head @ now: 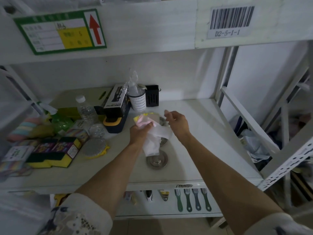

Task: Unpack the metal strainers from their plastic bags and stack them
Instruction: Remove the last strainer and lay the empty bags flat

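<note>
On the white shelf (194, 150), a round metal strainer (157, 160) lies bare near the front middle. A second strainer (163, 141) shows partly behind a crumpled plastic bag (153, 143), and a third metal rim (163, 121) peeks out further back. My left hand (139, 133) is closed around the top of the bag, which hangs down over the strainers. My right hand (177, 121) hovers to the right of the bag, fingers apart, holding nothing. A yellow and pink cloth (145, 118) sits just behind my left hand.
Left of the strainers are a black spray-bottle box (116, 106), a water bottle (85, 110), sponges (55, 153) and a round scrubber (94, 147). A white perforated cup (137, 101) and black holder (152, 96) stand at the back. Brushes (192, 199) hang below the shelf edge.
</note>
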